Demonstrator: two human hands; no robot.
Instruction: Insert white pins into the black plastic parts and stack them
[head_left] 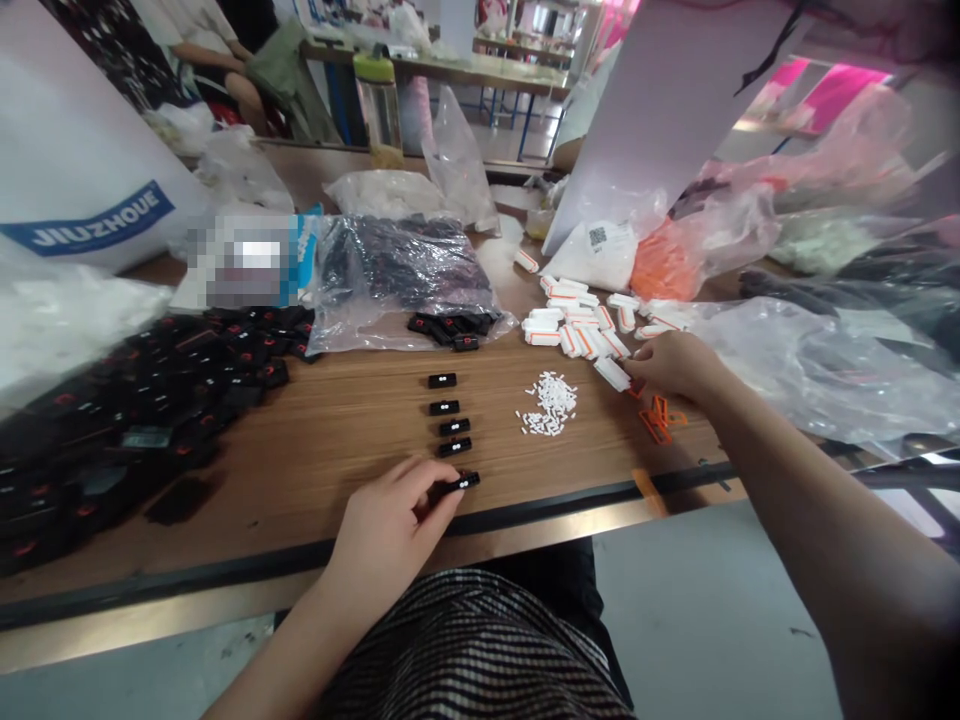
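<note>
At the table's front edge my left hand pinches a small black plastic block with two white dots between thumb and fingers. Beyond it, several similar black blocks lie in a column. My right hand is closed at the near side of a pile of white plastic pieces with orange strips. Its fingertips are beside one white piece and over a bit of orange; what they pinch is hidden. Several thin orange frames lie just below that hand. Tiny white pegs form a heap between my hands.
A large heap of black plastic parts covers the left of the table. Clear bags of dark parts stand at the back, with a bag of orange pieces and more plastic bags at right. A lidded bottle stands behind.
</note>
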